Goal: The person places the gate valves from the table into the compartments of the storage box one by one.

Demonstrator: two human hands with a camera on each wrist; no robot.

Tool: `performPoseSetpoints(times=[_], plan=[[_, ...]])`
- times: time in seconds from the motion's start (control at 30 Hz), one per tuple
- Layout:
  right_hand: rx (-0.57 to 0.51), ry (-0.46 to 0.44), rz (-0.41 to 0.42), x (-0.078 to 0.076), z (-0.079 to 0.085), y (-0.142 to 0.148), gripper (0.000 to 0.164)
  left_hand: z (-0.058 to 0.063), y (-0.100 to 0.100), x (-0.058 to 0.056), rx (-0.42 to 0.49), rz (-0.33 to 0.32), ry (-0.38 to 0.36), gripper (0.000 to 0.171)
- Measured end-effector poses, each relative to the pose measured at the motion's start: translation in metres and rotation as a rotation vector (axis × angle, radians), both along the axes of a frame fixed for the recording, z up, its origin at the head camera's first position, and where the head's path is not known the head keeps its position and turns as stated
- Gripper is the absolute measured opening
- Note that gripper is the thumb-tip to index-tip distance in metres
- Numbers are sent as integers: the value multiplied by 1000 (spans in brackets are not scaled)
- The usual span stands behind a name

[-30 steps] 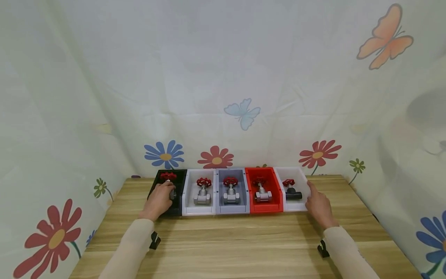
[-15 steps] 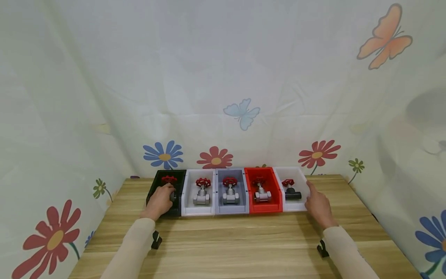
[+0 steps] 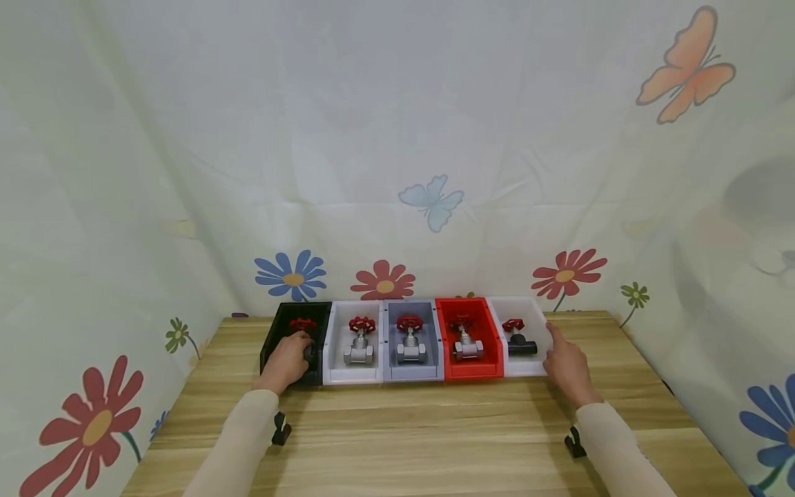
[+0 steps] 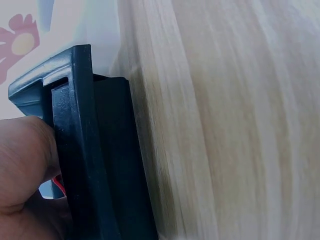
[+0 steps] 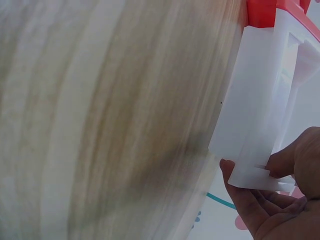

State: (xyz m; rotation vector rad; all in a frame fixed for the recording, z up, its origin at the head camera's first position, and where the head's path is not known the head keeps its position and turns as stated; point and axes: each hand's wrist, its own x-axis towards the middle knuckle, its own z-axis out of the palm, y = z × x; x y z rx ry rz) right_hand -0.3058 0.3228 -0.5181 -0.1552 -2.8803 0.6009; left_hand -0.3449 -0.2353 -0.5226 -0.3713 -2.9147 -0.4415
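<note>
Within the black bin (image 3: 318,376) at the left end of the row, my left hand (image 3: 287,360) grips a valve (image 3: 303,324) with a red handwheel. The hand hides most of the valve's body. In the left wrist view, the thumb (image 4: 25,160) reaches over the black bin's wall (image 4: 120,160), with a sliver of red beside it. At the other end, my right hand (image 3: 568,366) pinches the outer wall of a white bin (image 3: 543,331). The right wrist view shows its thumb (image 5: 290,157) inside and fingers outside. A black valve (image 3: 522,345) with a red handwheel lies in that bin.
Between the end bins stand another white bin (image 3: 337,373), a grey-blue bin (image 3: 397,376) and a red bin (image 3: 472,373), each with a silver, red-wheeled valve. The row sits on a wooden table (image 3: 422,435), close to a flowered curtain (image 3: 348,138).
My left hand and the valve in it have sunk lower into the black bin, and the red handwheel sits deeper. The right hand stays on the white bin's wall.
</note>
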Motion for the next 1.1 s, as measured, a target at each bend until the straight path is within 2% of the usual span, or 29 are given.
performPoseSetpoints(times=[0.37,0.63,0.73,0.93,1.1], plan=[[-3,4,-3,-1,-3,0,61,1,-1,-2,-2,4,-2,35],[-13,-3,-6,0,-3,0,61,2,-4,0,-28,-90,71,30],[-11,-2,-2,0,-3,0,61,4,-4,0,-53,-105,37,31],[-4,19,2,-1,-3,1,60,11,-2,-1,-58,-48,-100,38],[-13,13,2,0,-2,1,61,11,-2,2,-59,-31,-109,42]])
